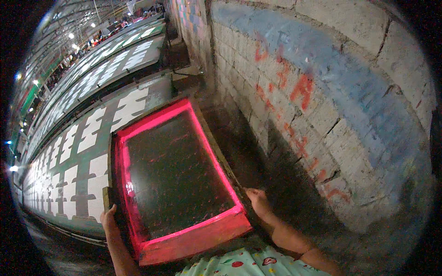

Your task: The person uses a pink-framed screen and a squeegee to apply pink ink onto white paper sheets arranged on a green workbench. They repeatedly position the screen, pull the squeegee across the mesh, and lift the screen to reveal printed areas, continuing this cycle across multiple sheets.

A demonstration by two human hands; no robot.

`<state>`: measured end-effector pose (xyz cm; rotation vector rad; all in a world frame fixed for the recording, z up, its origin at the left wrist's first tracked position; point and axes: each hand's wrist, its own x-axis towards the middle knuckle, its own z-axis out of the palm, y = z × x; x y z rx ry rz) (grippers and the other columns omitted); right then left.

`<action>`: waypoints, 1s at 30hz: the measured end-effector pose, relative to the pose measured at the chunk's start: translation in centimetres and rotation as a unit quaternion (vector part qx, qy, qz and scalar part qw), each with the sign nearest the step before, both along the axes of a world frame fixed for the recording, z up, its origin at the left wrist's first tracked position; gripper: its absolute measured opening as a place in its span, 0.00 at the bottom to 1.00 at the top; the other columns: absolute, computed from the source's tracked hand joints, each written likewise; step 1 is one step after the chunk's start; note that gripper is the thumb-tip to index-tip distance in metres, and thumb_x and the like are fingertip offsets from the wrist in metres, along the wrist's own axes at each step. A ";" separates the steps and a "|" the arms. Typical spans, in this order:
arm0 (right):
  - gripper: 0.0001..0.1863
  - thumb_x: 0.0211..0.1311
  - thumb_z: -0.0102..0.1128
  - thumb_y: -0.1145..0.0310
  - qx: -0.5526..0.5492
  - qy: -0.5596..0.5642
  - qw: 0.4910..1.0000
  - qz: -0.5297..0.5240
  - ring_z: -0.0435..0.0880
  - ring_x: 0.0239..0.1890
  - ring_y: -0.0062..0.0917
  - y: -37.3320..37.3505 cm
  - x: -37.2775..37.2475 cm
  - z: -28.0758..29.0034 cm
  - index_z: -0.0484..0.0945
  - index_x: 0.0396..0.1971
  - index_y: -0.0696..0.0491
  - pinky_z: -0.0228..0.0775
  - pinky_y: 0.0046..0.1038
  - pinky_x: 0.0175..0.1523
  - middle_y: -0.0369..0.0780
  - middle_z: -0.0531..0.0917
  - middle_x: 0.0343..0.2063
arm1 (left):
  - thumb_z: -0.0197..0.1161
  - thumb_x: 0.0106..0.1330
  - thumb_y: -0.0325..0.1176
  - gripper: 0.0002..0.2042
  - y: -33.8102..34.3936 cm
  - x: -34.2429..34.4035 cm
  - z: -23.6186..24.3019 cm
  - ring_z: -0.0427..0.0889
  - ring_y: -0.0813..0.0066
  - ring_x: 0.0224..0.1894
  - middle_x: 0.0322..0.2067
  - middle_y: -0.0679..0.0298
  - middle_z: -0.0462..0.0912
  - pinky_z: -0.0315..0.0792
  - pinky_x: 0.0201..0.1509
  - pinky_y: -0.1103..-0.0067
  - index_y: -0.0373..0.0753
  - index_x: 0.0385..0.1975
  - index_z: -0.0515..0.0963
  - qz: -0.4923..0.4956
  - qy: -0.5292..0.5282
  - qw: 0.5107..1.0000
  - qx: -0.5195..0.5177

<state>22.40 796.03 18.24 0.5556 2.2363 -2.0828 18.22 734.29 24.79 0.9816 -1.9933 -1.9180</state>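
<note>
A large screen printing frame (pixel 193 241) is tilted in front of my body, its near end close to my waist. Bright pink ink lines the inside of its wooden sides, around a dark mesh panel with faint pink smears. My left hand (pixel 109 218) is closed on the frame's left side near the lower corner, by a small wooden piece (pixel 107 198). Across from it, my right hand (pixel 258 201) grips the right side, its fingers curled at the outer edge. The undersides of both grips are hidden.
Left of the frame runs a long table (pixel 86 170) with rows of white cut fabric pieces (pixel 94 129). More such tables (pixel 124 60) stand beyond. A rough block wall (pixel 294 115) with blue and red paint rises at the right, above a dark floor (pixel 248 138).
</note>
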 end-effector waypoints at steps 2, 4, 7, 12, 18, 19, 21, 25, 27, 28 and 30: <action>0.20 0.82 0.57 0.60 0.020 0.004 0.999 0.024 0.87 0.40 0.20 1.6 -0.8 0.1 0.91 0.49 0.60 0.78 0.28 0.50 0.36 0.93 0.39 | 0.77 0.66 0.30 0.16 1.3 0.6 -0.7 0.87 0.67 0.34 0.37 0.61 0.88 0.82 0.40 0.69 0.31 0.50 0.85 0.018 0.000 1.000 0.004; 0.20 0.81 0.59 0.59 -0.103 -0.045 0.993 0.024 0.87 0.41 0.20 2.4 -2.3 0.2 0.91 0.50 0.60 0.78 0.28 0.52 0.36 0.93 0.40 | 0.76 0.66 0.29 0.17 2.1 1.4 -1.0 0.87 0.66 0.34 0.38 0.61 0.89 0.82 0.40 0.69 0.30 0.52 0.84 0.033 0.007 0.999 0.024; 0.20 0.81 0.58 0.60 -0.026 -0.035 0.998 0.050 0.89 0.43 0.22 3.0 -4.6 0.5 0.90 0.51 0.61 0.78 0.28 0.54 0.38 0.93 0.42 | 0.76 0.66 0.29 0.18 2.6 2.4 -0.8 0.88 0.65 0.35 0.40 0.60 0.89 0.82 0.42 0.68 0.30 0.54 0.83 0.062 0.008 0.998 0.015; 0.20 0.82 0.56 0.61 0.020 0.020 0.991 0.133 0.89 0.44 0.24 3.2 -11.8 0.7 0.90 0.50 0.61 0.78 0.27 0.55 0.40 0.93 0.42 | 0.78 0.65 0.29 0.23 2.7 3.0 -2.2 0.89 0.62 0.41 0.43 0.57 0.88 0.83 0.49 0.64 0.27 0.57 0.80 0.127 0.009 0.992 -0.018; 0.17 0.83 0.53 0.67 -0.083 -0.015 0.971 0.223 0.88 0.43 0.20 2.6 -26.2 -1.4 0.89 0.51 0.61 0.78 0.26 0.54 0.37 0.93 0.42 | 0.80 0.63 0.30 0.24 0.8 -0.8 -8.2 0.89 0.59 0.45 0.47 0.56 0.88 0.82 0.54 0.63 0.28 0.57 0.81 0.235 0.030 0.971 -0.013; 0.17 0.83 0.53 0.67 -0.070 -0.009 0.969 0.236 0.88 0.43 0.19 2.4 -29.0 -1.9 0.89 0.51 0.61 0.78 0.25 0.54 0.36 0.92 0.42 | 0.80 0.63 0.29 0.23 0.4 -2.3 -8.7 0.89 0.60 0.45 0.47 0.56 0.88 0.82 0.53 0.64 0.29 0.56 0.81 0.214 0.051 0.975 -0.005; 0.16 0.82 0.55 0.66 0.008 0.060 0.964 0.257 0.87 0.41 0.17 2.4 -35.1 -2.3 0.90 0.48 0.60 0.78 0.25 0.51 0.34 0.92 0.40 | 0.80 0.64 0.29 0.23 0.5 -5.8 -9.6 0.89 0.61 0.45 0.48 0.57 0.88 0.83 0.53 0.64 0.29 0.56 0.82 0.203 0.082 0.975 0.025; 0.16 0.80 0.61 0.62 -0.012 0.083 0.965 0.248 0.85 0.38 0.17 2.7 -46.7 -2.8 0.92 0.43 0.58 0.77 0.25 0.48 0.32 0.92 0.35 | 0.78 0.65 0.28 0.19 2.7 -14.8 -7.7 0.90 0.65 0.41 0.44 0.61 0.90 0.84 0.47 0.66 0.31 0.55 0.84 0.198 0.097 0.973 0.064; 0.16 0.80 0.60 0.63 -0.061 0.049 0.970 0.231 0.86 0.39 0.17 3.3 -51.6 -2.6 0.92 0.44 0.58 0.78 0.25 0.49 0.32 0.92 0.36 | 0.77 0.67 0.28 0.18 4.1 -20.9 -5.7 0.90 0.65 0.42 0.43 0.62 0.90 0.84 0.48 0.67 0.32 0.55 0.84 0.200 0.101 0.973 0.050; 0.16 0.80 0.60 0.64 -0.037 0.060 0.969 0.236 0.86 0.39 0.17 3.7 -53.9 -2.3 0.92 0.45 0.58 0.78 0.24 0.49 0.32 0.92 0.36 | 0.77 0.67 0.28 0.18 5.0 -23.4 -4.9 0.90 0.66 0.42 0.43 0.62 0.89 0.84 0.48 0.68 0.32 0.55 0.84 0.205 0.092 0.974 0.041; 0.16 0.80 0.58 0.65 -0.109 0.058 0.960 0.250 0.87 0.41 0.17 4.6 -58.0 -1.3 0.92 0.47 0.59 0.78 0.24 0.51 0.33 0.93 0.38 | 0.76 0.68 0.28 0.17 6.9 -28.4 -3.4 0.90 0.66 0.42 0.43 0.62 0.90 0.84 0.49 0.69 0.31 0.55 0.84 0.211 0.107 0.970 0.052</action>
